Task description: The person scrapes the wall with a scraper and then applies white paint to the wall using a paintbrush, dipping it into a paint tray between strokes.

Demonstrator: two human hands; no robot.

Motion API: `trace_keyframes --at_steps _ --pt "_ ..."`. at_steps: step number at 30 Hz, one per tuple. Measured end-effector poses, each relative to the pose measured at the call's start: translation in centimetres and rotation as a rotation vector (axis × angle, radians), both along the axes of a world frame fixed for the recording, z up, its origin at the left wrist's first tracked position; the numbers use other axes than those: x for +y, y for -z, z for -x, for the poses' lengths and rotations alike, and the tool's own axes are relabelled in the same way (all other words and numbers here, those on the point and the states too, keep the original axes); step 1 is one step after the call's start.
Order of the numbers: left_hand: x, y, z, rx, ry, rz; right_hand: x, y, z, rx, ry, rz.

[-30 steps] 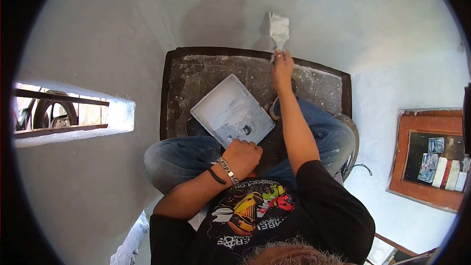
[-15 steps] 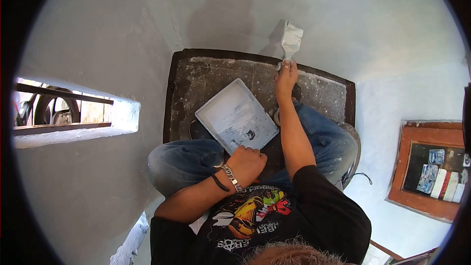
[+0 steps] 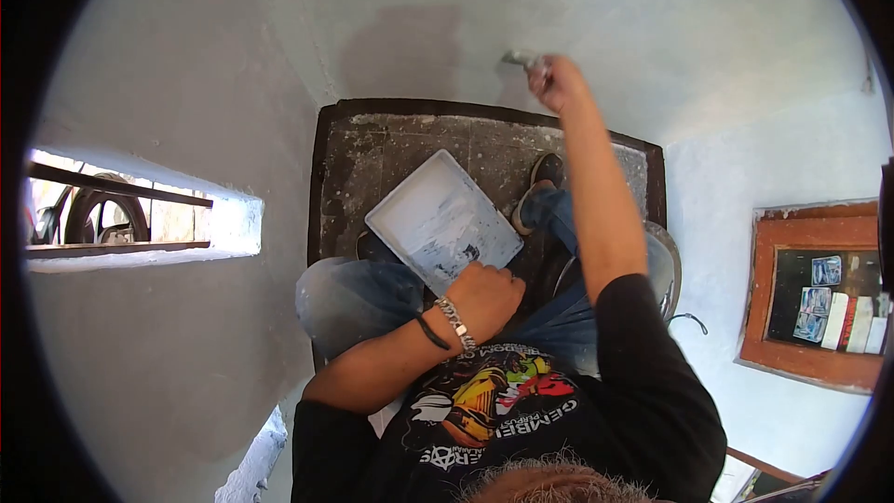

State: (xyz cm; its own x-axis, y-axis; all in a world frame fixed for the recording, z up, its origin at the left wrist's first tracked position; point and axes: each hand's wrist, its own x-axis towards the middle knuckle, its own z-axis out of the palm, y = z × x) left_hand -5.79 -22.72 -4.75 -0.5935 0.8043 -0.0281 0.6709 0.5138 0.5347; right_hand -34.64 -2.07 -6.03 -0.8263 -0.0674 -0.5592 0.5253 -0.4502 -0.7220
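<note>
My right hand (image 3: 558, 84) is raised against the grey-white wall, its fingers closed around the handle of a paintbrush (image 3: 518, 59). The brush is blurred and its bristle end points left, at the wall. A shallow white paint tray (image 3: 410, 197) lies at a slant between my legs, with wet paint and dark streaks in its lower part. At the tray's near edge is my left hand (image 3: 490, 301), back upward and fingers curled over the rim; the fingertips are hidden. A chain bracelet and a dark band circle the left wrist.
Dark, paint-spotted floor (image 3: 358, 163) with a black border meets the walls. A slot opening with bars (image 3: 121, 192) cuts the left wall. To the right, a wooden-framed recess (image 3: 759, 289) holds several small packets and boxes. My bent knees flank the tray.
My right hand has lifted off from low on the wall and moved up and slightly right. The brush has turned from pointing up to pointing left. My left hand stays at the tray.
</note>
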Motion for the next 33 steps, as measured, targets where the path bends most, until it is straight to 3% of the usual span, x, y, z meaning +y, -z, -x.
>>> trace_keyframes --at_steps 5,10,13,17,19,21,23,26,27,29,32,33 --pt "1.8 -0.4 1.4 0.059 -0.012 -0.066 0.0 -10.2 0.8 0.116 -0.058 0.142" --pt "2.5 -0.7 1.7 0.044 0.0 -0.074 0.5 -14.4 -5.2 0.335 -0.18 0.162" --pt "1.2 -2.3 1.6 0.014 0.038 -0.046 -2.1 -11.6 -8.7 0.483 0.019 -0.114" --pt "-1.0 -7.7 3.0 0.01 0.12 -0.015 -2.7 3.0 -6.0 0.596 0.191 -0.211" --pt "-1.2 -9.1 4.2 -0.003 0.102 -0.057 -1.7 11.2 -4.3 0.566 0.132 -0.51" --pt "-0.9 -9.1 5.8 -0.004 0.086 -0.092 -1.0 19.2 -3.5 0.652 0.205 -0.663" --pt "-0.1 -7.7 7.4 -0.008 0.078 -0.136 -0.2 25.1 -4.3 0.512 0.109 -0.762" --pt "0.6 -3.8 8.6 0.076 -0.064 -0.243 -0.9 25.2 -6.9 0.264 0.098 -0.642" --pt "0.4 -3.2 8.5 0.064 -0.066 -0.161 -1.5 24.1 -8.3 0.196 0.104 -0.552" --pt "0.1 -2.7 8.5 0.063 -0.056 0.006 -3.0 19.4 -9.3 0.081 0.134 -0.366" --pt "1.0 -3.4 8.1 0.047 -0.038 -0.098 -1.7 15.8 -7.6 -0.182 0.306 -0.118" --pt "1.4 -3.4 7.9 0.044 -0.027 -0.105 -1.0 13.8 -6.1 -0.145 0.298 -0.123"
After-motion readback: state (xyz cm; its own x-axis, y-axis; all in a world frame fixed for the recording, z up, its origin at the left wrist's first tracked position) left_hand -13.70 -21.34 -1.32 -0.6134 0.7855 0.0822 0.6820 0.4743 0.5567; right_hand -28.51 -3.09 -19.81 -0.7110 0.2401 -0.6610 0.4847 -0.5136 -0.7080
